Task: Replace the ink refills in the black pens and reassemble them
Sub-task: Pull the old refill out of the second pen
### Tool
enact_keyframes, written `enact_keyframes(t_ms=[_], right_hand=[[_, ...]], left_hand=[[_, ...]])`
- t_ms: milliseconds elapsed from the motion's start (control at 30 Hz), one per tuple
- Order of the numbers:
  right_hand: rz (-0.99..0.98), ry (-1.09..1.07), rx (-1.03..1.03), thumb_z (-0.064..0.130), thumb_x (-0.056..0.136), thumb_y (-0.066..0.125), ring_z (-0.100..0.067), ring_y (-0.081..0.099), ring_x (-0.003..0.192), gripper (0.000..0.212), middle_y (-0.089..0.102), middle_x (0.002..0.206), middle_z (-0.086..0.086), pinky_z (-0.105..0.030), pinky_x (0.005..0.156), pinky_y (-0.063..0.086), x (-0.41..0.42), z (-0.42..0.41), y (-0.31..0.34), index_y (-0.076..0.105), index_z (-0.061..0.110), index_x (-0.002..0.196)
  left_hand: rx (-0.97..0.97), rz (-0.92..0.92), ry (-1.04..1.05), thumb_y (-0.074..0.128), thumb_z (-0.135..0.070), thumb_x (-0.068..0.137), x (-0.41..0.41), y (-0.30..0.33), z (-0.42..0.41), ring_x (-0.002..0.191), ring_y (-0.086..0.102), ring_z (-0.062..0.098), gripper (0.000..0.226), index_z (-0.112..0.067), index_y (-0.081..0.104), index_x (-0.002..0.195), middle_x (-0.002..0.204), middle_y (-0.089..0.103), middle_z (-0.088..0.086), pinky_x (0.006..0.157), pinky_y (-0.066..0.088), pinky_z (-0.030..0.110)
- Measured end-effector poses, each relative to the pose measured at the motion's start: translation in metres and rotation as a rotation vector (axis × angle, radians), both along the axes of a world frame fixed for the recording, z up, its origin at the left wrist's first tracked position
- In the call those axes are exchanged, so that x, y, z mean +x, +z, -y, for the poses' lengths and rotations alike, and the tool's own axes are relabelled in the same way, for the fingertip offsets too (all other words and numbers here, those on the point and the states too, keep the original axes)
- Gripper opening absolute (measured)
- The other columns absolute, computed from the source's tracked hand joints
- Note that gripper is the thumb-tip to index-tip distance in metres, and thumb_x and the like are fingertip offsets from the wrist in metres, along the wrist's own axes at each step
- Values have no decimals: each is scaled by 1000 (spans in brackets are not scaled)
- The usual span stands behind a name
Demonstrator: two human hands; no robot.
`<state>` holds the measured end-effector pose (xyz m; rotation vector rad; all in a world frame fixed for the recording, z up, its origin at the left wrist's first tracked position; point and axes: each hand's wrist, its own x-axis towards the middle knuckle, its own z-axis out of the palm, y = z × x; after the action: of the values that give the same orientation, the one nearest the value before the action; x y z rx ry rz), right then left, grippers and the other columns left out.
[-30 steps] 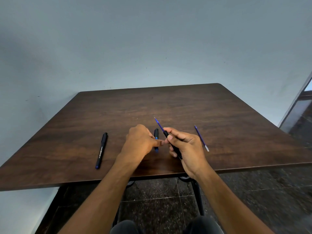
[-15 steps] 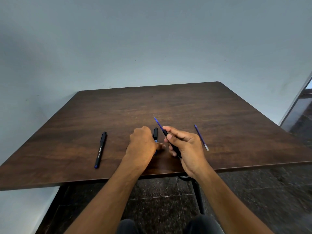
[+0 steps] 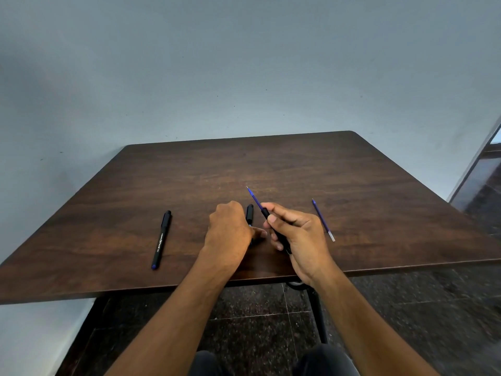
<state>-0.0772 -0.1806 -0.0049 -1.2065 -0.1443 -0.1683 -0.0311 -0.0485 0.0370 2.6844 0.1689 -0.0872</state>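
My right hand [image 3: 298, 234] grips a black pen barrel [image 3: 266, 213], and a blue refill [image 3: 254, 198] sticks out of its far end, pointing up and away. My left hand [image 3: 227, 229] rests curled on the table just left of it. Its fingertips are at the near end of a short black pen part [image 3: 249, 211] lying on the wood, and whether they grip that part is hidden. A second blue refill [image 3: 322, 219] with a clear end lies loose to the right. A whole black pen [image 3: 161, 240] lies to the left.
The dark wooden table [image 3: 352, 172] stands against a pale blue wall. Its near edge runs just under my wrists. Below it are a dark speckled floor and a black table leg [image 3: 317, 316]. My knees show at the bottom edge.
My left hand has dropped from the barrel's tip down onto the table beside the short black part. The right hand holds the barrel and refill nearly still.
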Motion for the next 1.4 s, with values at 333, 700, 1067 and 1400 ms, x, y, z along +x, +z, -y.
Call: enact_keyframes(t_ms=[333, 700, 1067, 1400], right_hand=[[-7, -4, -1, -6, 95, 58, -18, 46, 62, 27, 61, 78, -14, -25, 48, 33, -3, 0, 3, 76, 6, 112], [-32, -7, -7, -5, 95, 59, -15, 46, 60, 27, 64, 78, -10, -26, 48, 32, -2, 0, 4, 76, 7, 111], [-52, -3, -27, -4, 96, 59, -16, 50, 60, 26, 64, 81, -14, -28, 51, 38, -6, -1, 7, 75, 7, 113], [-59, -12, -60, -1, 97, 58, -20, 57, 67, 23, 73, 83, -16, -30, 57, 45, -8, -1, 8, 74, 5, 113]], left_hand=[[-25, -13, 22, 86, -56, 68, 1, 3, -2, 85, 68, 23, 53, -12, 74, 96, 92, 71, 8, 63, 51, 33], [-278, 170, 25, 85, -35, 78, -16, 14, -27, 66, 68, 12, 21, -17, 76, 76, 68, 74, -1, 58, 48, 23], [-362, 265, -16, 84, -33, 80, -26, 20, -44, 63, 64, 0, 17, -19, 76, 77, 65, 72, -7, 60, 46, 21], [-390, 279, -38, 83, -34, 80, -30, 21, -41, 66, 67, 0, 15, -24, 73, 75, 64, 71, -9, 61, 45, 18]])
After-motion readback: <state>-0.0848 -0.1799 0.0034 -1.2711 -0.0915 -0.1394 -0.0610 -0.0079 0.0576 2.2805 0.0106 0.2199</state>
